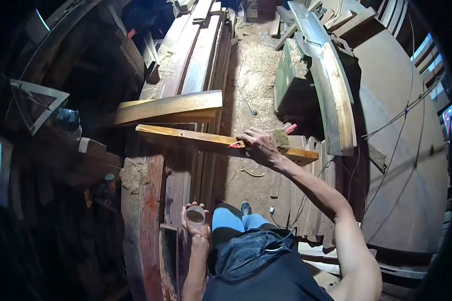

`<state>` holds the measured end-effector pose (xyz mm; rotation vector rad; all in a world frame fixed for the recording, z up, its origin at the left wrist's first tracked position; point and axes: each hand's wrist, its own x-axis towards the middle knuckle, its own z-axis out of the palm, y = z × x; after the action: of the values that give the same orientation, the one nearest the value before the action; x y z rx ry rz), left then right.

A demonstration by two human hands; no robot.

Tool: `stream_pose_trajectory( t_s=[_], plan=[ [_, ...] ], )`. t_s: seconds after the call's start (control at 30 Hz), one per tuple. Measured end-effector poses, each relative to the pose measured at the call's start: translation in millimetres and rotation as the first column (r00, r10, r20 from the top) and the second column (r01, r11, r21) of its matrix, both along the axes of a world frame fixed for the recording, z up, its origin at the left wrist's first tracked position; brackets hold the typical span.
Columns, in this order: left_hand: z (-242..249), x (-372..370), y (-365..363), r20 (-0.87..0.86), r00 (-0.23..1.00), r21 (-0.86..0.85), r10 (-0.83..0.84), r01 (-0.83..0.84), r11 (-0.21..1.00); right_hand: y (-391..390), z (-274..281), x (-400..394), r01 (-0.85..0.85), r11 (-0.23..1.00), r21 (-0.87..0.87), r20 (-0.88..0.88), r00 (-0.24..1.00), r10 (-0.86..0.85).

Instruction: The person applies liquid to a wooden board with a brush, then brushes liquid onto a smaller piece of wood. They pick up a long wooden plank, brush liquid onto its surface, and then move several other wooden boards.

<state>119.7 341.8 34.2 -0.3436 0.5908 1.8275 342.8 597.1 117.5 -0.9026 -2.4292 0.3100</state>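
My right hand (260, 145) is closed around a paintbrush (281, 138), its red handle tip poking out on the left and its pale bristles to the right. Brush and hand are over the right part of a long wooden board (186, 134), which spans the gap from the timber stack on the left to the right side. Lower down, near my left thigh, my left hand (198, 228) grips a small round cup (195, 215) from below, its opening facing up.
Behind the board lies another plank (171, 108) across the stacked timber (201, 60). Sawdust (256, 65) covers the floor. A long beam (331, 85) rests over a green box (289, 75) at right. A triangular frame (37, 103) stands at left; loose cables (407, 110) hang at right.
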Motion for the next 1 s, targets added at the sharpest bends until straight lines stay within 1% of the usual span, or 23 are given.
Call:
stream_pose_trajectory(
  t_s=[0.07,0.1,0.13,0.2,0.23,0.27,0.33,0.37,0.4,0.43,0.47,0.5,0.53,0.57,0.6,0.63,0.67,0.73,0.77,0.8,0.87,0.93,1.0],
  plan=[
    [-6,-7,13,0.023,1.000,-0.003,0.003,-0.003,1.000,16,4,-12,-0.013,1.000,-0.028,0.045,0.999,0.014],
    [-20,-24,25,0.018,1.000,-0.040,0.009,-0.009,0.999,29,4,-35,-0.030,0.999,-0.033,0.032,0.999,0.031],
    [-22,-28,35,0.020,1.000,-0.038,0.017,-0.016,0.999,39,4,-44,-0.041,0.999,-0.018,0.046,0.998,0.042],
    [-26,-36,51,-0.110,0.994,-0.044,-0.011,0.006,0.999,61,3,-63,-0.045,0.997,-0.061,0.064,0.997,0.049],
    [-25,-42,62,-0.115,0.993,-0.085,-0.006,-0.004,0.996,74,4,-73,-0.069,0.996,-0.052,0.066,0.995,0.072],
    [-24,-47,71,-0.029,1.000,-0.048,0.012,-0.013,0.999,86,5,-83,-0.099,0.994,-0.045,0.067,0.993,0.102],
    [-19,-58,86,-0.128,0.992,-0.038,0.018,-0.023,0.999,114,-2,-103,-0.157,0.981,-0.112,0.040,0.986,0.163],
    [-17,-65,94,-0.019,1.000,0.012,0.016,-0.015,1.000,126,-4,-116,-0.141,0.981,-0.130,0.089,0.984,0.153],
    [-14,-72,101,0.025,0.999,0.040,0.028,-0.029,0.999,136,-7,-127,-0.116,0.982,-0.151,0.138,0.981,0.137],
    [-12,-78,107,-0.011,0.999,0.020,0.036,-0.036,0.999,146,-1,-137,-0.126,0.965,-0.231,0.140,0.977,0.161],
    [-11,-84,113,-0.044,0.998,0.000,0.042,-0.042,0.999,158,-7,-148,-0.129,0.964,-0.231,0.136,0.977,0.163],
    [-10,-89,117,-0.046,0.998,-0.002,0.044,-0.044,0.999,170,-20,-160,-0.130,0.963,-0.237,0.072,0.986,0.151],
    [-8,-95,122,-0.091,0.995,-0.013,0.050,-0.052,0.999,180,-22,-173,-0.131,0.962,-0.240,0.007,0.991,0.137],
    [-6,-100,130,-0.138,0.989,-0.017,0.057,-0.060,0.998,187,-23,-183,-0.177,0.961,-0.213,-0.088,0.983,0.162],
    [-1,-105,136,-0.103,0.993,0.013,0.058,-0.057,0.998,202,-29,-197,-0.184,0.946,-0.267,-0.065,0.983,0.173],
    [-1,-111,141,-0.091,0.994,0.037,0.064,-0.061,0.997,215,-35,-207,-0.239,0.925,-0.294,-0.085,0.971,0.224],
    [-1,-114,146,-0.084,0.994,0.061,0.072,-0.067,0.996,223,-30,-217,-0.295,0.901,-0.319,-0.110,0.955,0.274],
    [11,-116,157,-0.080,0.990,-0.019,0.115,-0.117,0.993,247,-63,-247,-0.290,0.943,-0.162,-0.045,0.957,0.287],
    [12,-118,164,-0.081,0.987,-0.025,0.141,-0.144,0.989,262,-82,-265,-0.376,0.926,-0.034,-0.196,0.911,0.363],
    [12,-118,169,-0.083,0.982,-0.030,0.167,-0.170,0.985,278,-103,-278,-0.405,0.913,-0.047,-0.152,0.907,0.394],
    [15,-119,183,-0.088,0.977,0.002,0.195,-0.195,0.981,296,-113,-302,-0.401,0.915,0.040,-0.271,0.877,0.396],
    [18,-115,193,-0.090,0.967,-0.062,0.238,-0.244,0.968,310,-114,-306,-0.383,0.924,-0.011,-0.250,0.896,0.368],
    [15,-113,206,-0.052,0.966,-0.079,0.253,-0.257,0.963,326,-107,-315,-0.356,0.932,-0.071,-0.187,0.922,0.338]
  ],
)
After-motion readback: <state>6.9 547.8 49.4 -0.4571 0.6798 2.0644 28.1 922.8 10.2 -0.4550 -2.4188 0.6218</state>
